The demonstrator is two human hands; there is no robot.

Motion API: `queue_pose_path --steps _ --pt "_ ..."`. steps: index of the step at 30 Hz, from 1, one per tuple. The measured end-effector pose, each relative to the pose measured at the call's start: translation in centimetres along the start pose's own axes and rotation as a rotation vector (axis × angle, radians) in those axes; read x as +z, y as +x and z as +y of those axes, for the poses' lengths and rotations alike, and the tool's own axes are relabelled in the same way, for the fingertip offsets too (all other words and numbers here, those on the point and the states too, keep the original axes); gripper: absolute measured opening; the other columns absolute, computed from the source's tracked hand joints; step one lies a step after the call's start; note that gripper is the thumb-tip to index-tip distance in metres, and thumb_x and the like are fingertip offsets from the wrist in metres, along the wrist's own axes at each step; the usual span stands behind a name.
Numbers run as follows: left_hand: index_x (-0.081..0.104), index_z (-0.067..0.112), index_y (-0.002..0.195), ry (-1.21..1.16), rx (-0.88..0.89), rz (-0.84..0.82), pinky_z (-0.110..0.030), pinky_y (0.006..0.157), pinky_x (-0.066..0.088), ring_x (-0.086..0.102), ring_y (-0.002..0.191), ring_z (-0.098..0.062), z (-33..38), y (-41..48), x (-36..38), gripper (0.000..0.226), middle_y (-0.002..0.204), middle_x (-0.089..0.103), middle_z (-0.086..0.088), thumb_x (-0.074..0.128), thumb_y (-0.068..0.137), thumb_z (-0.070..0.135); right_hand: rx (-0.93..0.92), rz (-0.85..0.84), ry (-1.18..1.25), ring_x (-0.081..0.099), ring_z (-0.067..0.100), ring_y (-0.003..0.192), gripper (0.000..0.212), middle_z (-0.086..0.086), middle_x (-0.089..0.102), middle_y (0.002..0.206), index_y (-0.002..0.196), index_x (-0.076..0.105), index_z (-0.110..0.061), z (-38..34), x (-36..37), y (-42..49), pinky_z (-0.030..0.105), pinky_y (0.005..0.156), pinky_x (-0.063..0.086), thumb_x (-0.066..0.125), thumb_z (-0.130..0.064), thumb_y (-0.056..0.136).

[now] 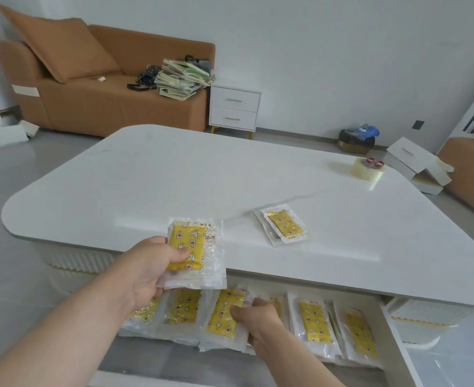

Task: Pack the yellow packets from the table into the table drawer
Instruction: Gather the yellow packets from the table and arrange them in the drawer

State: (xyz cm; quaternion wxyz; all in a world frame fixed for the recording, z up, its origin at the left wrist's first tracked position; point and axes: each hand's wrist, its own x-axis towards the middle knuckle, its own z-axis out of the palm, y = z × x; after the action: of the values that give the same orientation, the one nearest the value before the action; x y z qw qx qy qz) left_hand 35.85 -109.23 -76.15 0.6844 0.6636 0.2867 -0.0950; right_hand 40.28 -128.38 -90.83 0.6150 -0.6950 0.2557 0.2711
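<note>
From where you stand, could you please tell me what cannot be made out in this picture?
- Head view: the drawer back is hidden under the table top.
- Number of packets in the left hand stack: layers overlap.
- Right hand fingertips: buried among drawer packets.
- Print on the packets on the table: too small.

At your desk's far right corner sits a tape roll [367, 169]; beyond it you see a brown sofa [96, 88] stacked with books [184, 78] and a white nightstand [234, 108].
</note>
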Motion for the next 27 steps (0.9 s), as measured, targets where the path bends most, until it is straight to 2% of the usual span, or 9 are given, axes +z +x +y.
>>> queue_pose_path --steps 3,8,11,13,15,19,22,24,27 --pt "0.063 0.011 0.099 0.006 0.011 0.001 -0.035 0.070 0.044 0.064 0.081 -0.029 0.3 0.4 -0.6 0.009 0.102 0.070 -0.013 0.065 0.091 0.007 -0.054 0.083 -0.190 0.067 0.026 0.104 0.083 0.006 0.064 0.122 0.151 0.037 -0.009 -0.5 0.6 0.1 0.041 0.097 0.055 0.080 -0.017 0.080" --pt "0.062 0.010 0.103 -0.008 0.026 0.004 -0.032 0.060 0.047 0.066 0.077 -0.026 0.7 0.8 -1.2 0.012 0.106 0.069 -0.013 0.064 0.091 0.007 -0.192 0.134 -0.534 0.059 0.025 0.120 0.073 0.008 0.057 0.139 0.151 0.035 -0.008 -1.8 0.7 0.4 0.025 0.089 0.049 0.072 -0.022 0.089" --pt "0.063 0.011 0.103 -0.003 0.025 0.004 -0.038 0.071 0.051 0.068 0.084 -0.029 0.8 0.9 -1.1 0.013 0.106 0.070 -0.013 0.065 0.091 0.007 -0.226 0.133 -0.617 0.062 0.022 0.103 0.069 0.007 0.060 0.126 0.149 0.035 -0.008 -2.0 1.2 0.7 0.025 0.079 0.050 0.070 -0.023 0.091" --pt "0.064 0.011 0.103 0.006 0.016 0.006 -0.046 0.086 0.052 0.068 0.097 -0.035 0.7 1.0 -1.1 0.013 0.107 0.071 -0.014 0.066 0.090 0.008 -0.244 0.127 -0.650 0.061 0.014 0.086 0.072 0.006 0.061 0.120 0.151 0.031 -0.008 -1.8 1.3 0.9 0.020 0.065 0.049 0.069 -0.023 0.091" --pt "0.064 0.011 0.102 0.001 0.008 0.007 -0.047 0.091 0.050 0.067 0.103 -0.037 0.6 0.9 -1.0 0.013 0.107 0.071 -0.014 0.067 0.089 0.008 -0.282 0.133 -0.709 0.059 0.010 0.073 0.076 0.004 0.061 0.107 0.152 0.027 -0.007 -1.6 1.4 0.9 0.018 0.055 0.047 0.069 -0.023 0.091" --pt "0.064 0.011 0.102 -0.003 0.001 0.012 -0.045 0.088 0.050 0.067 0.101 -0.036 0.6 0.9 -1.0 0.014 0.106 0.071 -0.015 0.067 0.089 0.008 -0.416 0.187 -1.014 0.064 0.021 0.099 0.062 0.010 0.056 0.125 0.141 0.035 -0.009 -1.3 1.8 0.4 0.025 0.074 0.053 0.067 -0.029 0.091" --pt "0.063 0.010 0.101 -0.019 -0.004 0.011 -0.039 0.077 0.050 0.068 0.091 -0.033 0.6 0.7 -1.0 0.012 0.104 0.071 -0.014 0.065 0.090 0.006 -0.483 0.195 -1.234 0.060 0.025 0.107 0.047 0.010 0.058 0.120 0.126 0.045 -0.008 -1.1 1.9 0.2 0.030 0.084 0.053 0.062 -0.037 0.093" --pt "0.063 0.009 0.102 -0.032 -0.005 0.013 -0.037 0.073 0.050 0.068 0.088 -0.032 0.6 0.7 -1.0 0.012 0.102 0.071 -0.015 0.065 0.090 0.005 -0.495 0.207 -1.362 0.056 0.026 0.112 0.049 0.011 0.059 0.122 0.125 0.052 -0.007 -1.0 1.7 0.4 0.033 0.092 0.051 0.056 -0.045 0.095" --pt "0.063 0.008 0.102 -0.056 -0.009 0.011 -0.038 0.073 0.053 0.069 0.087 -0.031 0.8 0.5 -1.0 0.013 0.100 0.072 -0.015 0.065 0.090 0.004 -0.569 0.270 -1.509 0.050 0.029 0.117 0.059 0.013 0.056 0.125 0.129 0.051 -0.004 -1.4 0.9 0.1 0.036 0.094 0.049 0.043 -0.053 0.098"
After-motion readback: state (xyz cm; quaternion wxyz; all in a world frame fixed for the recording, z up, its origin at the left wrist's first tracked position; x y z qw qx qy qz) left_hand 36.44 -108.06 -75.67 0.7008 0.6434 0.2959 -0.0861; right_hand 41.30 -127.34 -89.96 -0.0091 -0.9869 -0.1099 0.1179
